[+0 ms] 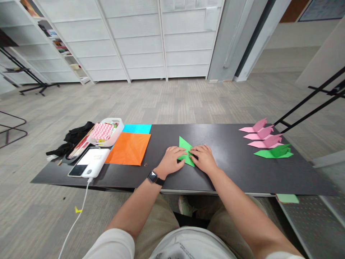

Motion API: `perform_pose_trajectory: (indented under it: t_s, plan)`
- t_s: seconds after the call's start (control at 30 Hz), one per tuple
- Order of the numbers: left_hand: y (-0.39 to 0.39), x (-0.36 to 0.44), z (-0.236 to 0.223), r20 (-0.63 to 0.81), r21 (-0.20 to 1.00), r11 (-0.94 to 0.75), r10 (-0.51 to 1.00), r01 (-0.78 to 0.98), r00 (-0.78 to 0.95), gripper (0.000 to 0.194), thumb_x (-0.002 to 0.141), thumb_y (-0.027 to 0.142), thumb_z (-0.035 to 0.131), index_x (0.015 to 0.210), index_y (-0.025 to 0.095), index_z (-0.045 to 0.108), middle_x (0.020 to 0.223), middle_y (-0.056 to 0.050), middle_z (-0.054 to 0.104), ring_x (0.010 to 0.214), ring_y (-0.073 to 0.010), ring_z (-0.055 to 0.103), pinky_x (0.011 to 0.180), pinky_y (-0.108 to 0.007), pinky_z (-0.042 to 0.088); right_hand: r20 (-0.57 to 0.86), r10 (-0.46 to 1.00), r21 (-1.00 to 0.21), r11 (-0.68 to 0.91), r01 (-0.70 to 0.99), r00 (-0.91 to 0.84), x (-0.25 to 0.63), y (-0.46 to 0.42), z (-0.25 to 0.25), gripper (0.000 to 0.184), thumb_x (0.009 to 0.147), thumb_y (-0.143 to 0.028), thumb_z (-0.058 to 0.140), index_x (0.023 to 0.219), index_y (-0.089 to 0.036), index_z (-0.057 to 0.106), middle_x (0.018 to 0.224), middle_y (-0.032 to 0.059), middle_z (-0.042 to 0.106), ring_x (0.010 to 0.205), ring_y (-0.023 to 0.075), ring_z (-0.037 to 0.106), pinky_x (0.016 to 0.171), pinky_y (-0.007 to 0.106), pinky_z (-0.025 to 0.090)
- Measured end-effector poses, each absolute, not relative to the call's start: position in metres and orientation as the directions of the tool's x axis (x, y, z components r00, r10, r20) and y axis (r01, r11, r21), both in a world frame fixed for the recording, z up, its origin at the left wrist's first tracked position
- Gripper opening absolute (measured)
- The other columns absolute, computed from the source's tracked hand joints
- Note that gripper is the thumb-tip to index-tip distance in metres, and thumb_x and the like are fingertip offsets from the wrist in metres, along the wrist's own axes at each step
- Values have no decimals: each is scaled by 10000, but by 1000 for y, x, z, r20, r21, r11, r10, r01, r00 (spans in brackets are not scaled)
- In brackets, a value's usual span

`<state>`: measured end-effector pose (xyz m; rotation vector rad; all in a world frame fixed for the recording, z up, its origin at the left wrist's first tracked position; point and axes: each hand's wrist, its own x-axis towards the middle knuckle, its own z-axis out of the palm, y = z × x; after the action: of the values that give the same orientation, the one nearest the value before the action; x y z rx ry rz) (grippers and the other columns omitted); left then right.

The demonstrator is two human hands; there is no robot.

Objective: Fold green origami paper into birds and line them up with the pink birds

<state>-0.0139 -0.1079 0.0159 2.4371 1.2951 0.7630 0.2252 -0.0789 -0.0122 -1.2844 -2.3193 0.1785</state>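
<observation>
A green sheet of paper [185, 146], folded into a narrow triangle, lies on the black table [231, 172] in front of me. My left hand [172, 158], with a watch on the wrist, rests on its left edge, fingers curled and pressing the paper down. My right hand [204, 157] lies flat on the paper's right side, its fingers spread and pointing left. Both hands touch the paper and almost meet over it.
An orange sheet [128, 148] and a blue sheet [137, 128] lie to the left, next to a white tray [116, 135] of patterned paper, a phone on a power bank [90, 162] and black cloth [77, 135]. Three pink folded pieces [260, 135] and a green one [275, 152] sit at right.
</observation>
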Motion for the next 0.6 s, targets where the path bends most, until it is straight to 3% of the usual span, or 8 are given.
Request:
perform_pose_trajectory:
  t_s: [0.2, 0.6]
  plan:
    - [-110, -22, 18, 273, 471, -551, 834, 689, 480, 467, 841, 107, 631, 1245, 312, 745, 1435, -46, 676, 1344, -279, 591, 1212, -501, 406, 341, 844, -350, 522, 778, -414, 228, -76, -16, 278, 1009, -310, 615, 1213, -338, 802, 1270, 66, 768, 1215, 299, 624, 1193, 630, 341]
    - [-99, -22, 8, 367, 528, -550, 835, 647, 410, 203, 1025, 205, 629, 1194, 239, 737, 1329, -76, 703, 1242, -226, 674, 1096, -405, 543, 347, 843, -354, 523, 776, -410, 228, -73, -19, 315, 1025, -258, 551, 1199, -320, 806, 1255, 55, 771, 1185, 279, 617, 1184, 586, 339]
